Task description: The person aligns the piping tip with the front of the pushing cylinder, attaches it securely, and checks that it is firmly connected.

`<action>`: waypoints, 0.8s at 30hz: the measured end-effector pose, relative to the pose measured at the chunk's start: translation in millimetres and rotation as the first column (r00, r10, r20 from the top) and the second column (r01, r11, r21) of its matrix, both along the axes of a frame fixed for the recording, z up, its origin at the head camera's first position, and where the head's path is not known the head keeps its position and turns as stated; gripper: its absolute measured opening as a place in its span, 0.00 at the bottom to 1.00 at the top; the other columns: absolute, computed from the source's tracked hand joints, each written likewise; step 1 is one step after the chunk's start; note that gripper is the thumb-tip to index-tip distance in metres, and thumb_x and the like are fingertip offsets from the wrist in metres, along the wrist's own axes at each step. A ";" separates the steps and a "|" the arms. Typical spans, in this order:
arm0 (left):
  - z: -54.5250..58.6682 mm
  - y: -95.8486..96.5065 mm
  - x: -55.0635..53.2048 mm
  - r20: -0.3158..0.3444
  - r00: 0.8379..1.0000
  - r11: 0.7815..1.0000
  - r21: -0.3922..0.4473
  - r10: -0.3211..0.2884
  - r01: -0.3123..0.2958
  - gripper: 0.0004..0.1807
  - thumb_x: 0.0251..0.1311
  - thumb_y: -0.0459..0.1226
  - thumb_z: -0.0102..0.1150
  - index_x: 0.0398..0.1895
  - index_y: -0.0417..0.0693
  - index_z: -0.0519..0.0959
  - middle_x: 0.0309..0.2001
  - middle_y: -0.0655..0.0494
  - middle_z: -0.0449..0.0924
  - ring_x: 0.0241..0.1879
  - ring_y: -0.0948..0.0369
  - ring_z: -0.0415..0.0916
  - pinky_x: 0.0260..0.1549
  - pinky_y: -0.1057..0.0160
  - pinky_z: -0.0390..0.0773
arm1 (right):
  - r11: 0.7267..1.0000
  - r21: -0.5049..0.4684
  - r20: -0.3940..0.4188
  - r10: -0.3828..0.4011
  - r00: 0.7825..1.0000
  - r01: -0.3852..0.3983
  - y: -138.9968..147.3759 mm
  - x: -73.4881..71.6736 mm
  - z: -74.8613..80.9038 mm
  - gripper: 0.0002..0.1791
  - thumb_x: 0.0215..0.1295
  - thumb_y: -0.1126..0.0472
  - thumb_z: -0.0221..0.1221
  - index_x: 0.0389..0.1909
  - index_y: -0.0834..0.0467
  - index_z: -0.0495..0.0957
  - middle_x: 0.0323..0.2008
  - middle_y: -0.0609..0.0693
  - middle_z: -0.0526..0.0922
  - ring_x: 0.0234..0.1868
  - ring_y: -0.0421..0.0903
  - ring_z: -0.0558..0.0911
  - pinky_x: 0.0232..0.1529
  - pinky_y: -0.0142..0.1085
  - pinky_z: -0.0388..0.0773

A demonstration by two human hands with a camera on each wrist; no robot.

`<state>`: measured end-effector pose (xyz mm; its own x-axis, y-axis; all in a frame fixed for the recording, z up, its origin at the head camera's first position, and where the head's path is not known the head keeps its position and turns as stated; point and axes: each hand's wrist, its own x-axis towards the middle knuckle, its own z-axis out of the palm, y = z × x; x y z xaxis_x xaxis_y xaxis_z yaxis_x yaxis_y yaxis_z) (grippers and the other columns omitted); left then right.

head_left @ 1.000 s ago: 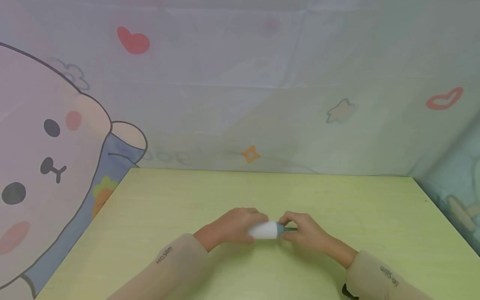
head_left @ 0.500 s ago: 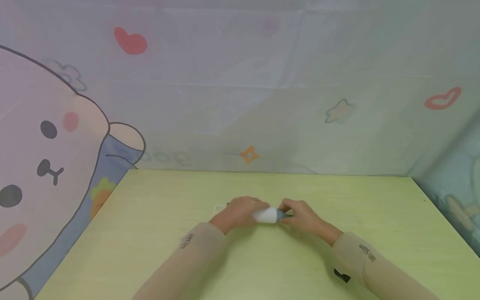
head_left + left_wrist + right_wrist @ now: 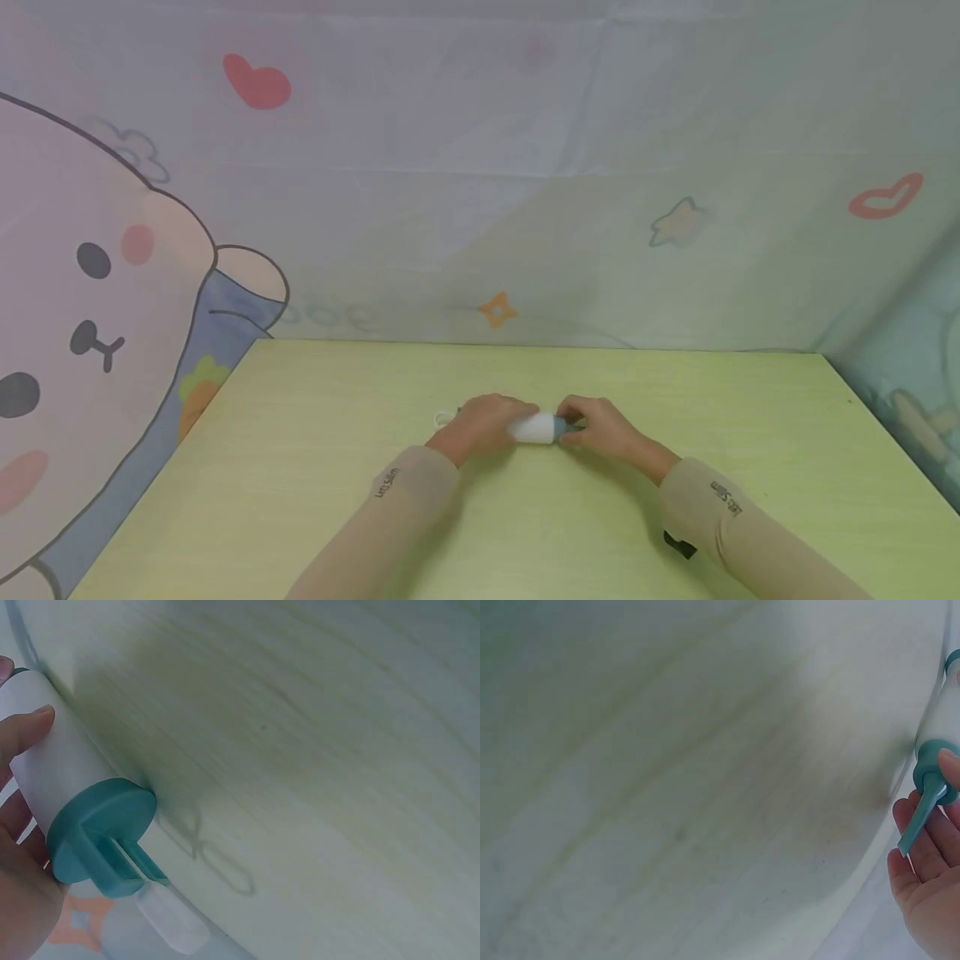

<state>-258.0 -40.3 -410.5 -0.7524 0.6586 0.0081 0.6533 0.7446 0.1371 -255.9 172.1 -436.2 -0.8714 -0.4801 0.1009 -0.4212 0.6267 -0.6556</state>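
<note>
A white cylinder [image 3: 534,427] with teal ends lies sideways between my hands, close over the table. My left hand [image 3: 487,421] grips its white body, thumb on one side and fingers round the other. In the left wrist view, its near end has a round teal flange [image 3: 101,832] with a slotted bracket, from which a white loop [image 3: 172,922] sticks out. My right hand [image 3: 603,427] pinches the teal cap at the opposite end. That cap tapers into a thin flat stem [image 3: 922,814], which lies across my right fingers in the right wrist view.
The pale yellow-green table [image 3: 337,392] spreads under both arms. Behind it hangs a printed cloth [image 3: 420,167] with hearts, stars and a cartoon bear on the left. A black object [image 3: 678,545] shows under my right sleeve.
Both hands have moved away from me across the table with the white cylinder, mostly in the first half second. The white loop has come into view beside my left hand.
</note>
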 end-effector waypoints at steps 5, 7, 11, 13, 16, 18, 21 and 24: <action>-2.6 -3.5 1.1 -0.074 0.997 1.000 -0.021 -0.009 0.007 0.31 0.44 0.38 0.65 0.57 0.55 0.69 0.52 0.59 0.74 0.50 0.59 0.72 0.48 0.58 0.70 | 1.000 0.010 0.010 0.013 1.000 -0.013 0.4 -0.6 -0.7 0.15 0.50 0.63 0.62 0.40 0.60 0.74 0.39 0.55 0.80 0.42 0.50 0.78 0.40 0.41 0.76; -3.0 -5.5 1.4 -0.094 0.996 0.999 -0.035 -0.004 0.001 0.33 0.44 0.40 0.65 0.58 0.55 0.68 0.54 0.58 0.73 0.53 0.57 0.70 0.50 0.56 0.67 | 1.000 0.021 0.005 0.014 1.000 -0.014 0.6 -0.6 -0.7 0.16 0.50 0.62 0.63 0.41 0.60 0.74 0.39 0.55 0.80 0.42 0.50 0.78 0.39 0.40 0.76; -4.9 -8.9 0.4 -0.110 0.994 0.998 -0.054 0.006 -0.012 0.34 0.44 0.42 0.65 0.59 0.56 0.66 0.56 0.58 0.70 0.57 0.56 0.66 0.51 0.56 0.65 | 0.999 0.040 -0.007 0.011 1.000 -0.011 0.7 -0.6 0.2 0.17 0.50 0.62 0.63 0.42 0.61 0.74 0.40 0.56 0.80 0.42 0.51 0.78 0.39 0.41 0.75; -5.7 -10.2 0.3 -0.106 0.994 0.999 -0.050 0.007 -0.012 0.34 0.45 0.42 0.65 0.59 0.56 0.66 0.57 0.58 0.70 0.57 0.56 0.65 0.52 0.55 0.65 | 0.999 0.043 -0.006 0.009 1.000 -0.008 0.6 -0.6 0.4 0.18 0.50 0.62 0.62 0.42 0.62 0.74 0.40 0.57 0.80 0.42 0.51 0.78 0.40 0.41 0.75; -4.4 -12.6 1.3 -0.082 0.996 0.999 -0.040 0.016 -0.019 0.35 0.45 0.43 0.64 0.60 0.55 0.65 0.58 0.57 0.69 0.58 0.55 0.64 0.53 0.53 0.64 | 0.999 0.051 -0.004 0.003 1.000 -0.003 1.0 0.2 0.1 0.18 0.50 0.61 0.62 0.43 0.62 0.74 0.41 0.57 0.80 0.43 0.52 0.78 0.40 0.42 0.75; -2.8 -15.4 1.6 -0.062 0.998 0.999 -0.026 0.028 -0.029 0.35 0.45 0.45 0.63 0.61 0.55 0.64 0.59 0.55 0.68 0.59 0.55 0.63 0.53 0.52 0.63 | 0.999 0.053 0.004 -0.010 1.000 0.010 3.0 0.8 0.1 0.19 0.50 0.60 0.62 0.44 0.62 0.73 0.42 0.57 0.79 0.45 0.53 0.77 0.42 0.43 0.74; 1.7 -24.7 2.3 -0.005 0.998 0.997 0.033 0.063 -0.063 0.36 0.48 0.49 0.60 0.62 0.54 0.63 0.61 0.53 0.65 0.61 0.54 0.60 0.54 0.50 0.61 | 0.998 0.044 0.034 -0.040 0.999 0.038 9.9 2.9 3.0 0.22 0.52 0.57 0.61 0.47 0.61 0.72 0.46 0.57 0.78 0.49 0.55 0.75 0.47 0.47 0.72; 6.5 -41.9 1.7 0.049 0.993 0.984 0.137 0.111 -0.117 0.34 0.52 0.53 0.55 0.62 0.52 0.62 0.62 0.51 0.63 0.62 0.52 0.59 0.56 0.47 0.57 | 0.997 0.029 0.041 -0.066 0.997 0.065 23.1 5.2 10.0 0.23 0.55 0.55 0.58 0.50 0.63 0.71 0.49 0.59 0.76 0.53 0.58 0.72 0.50 0.51 0.68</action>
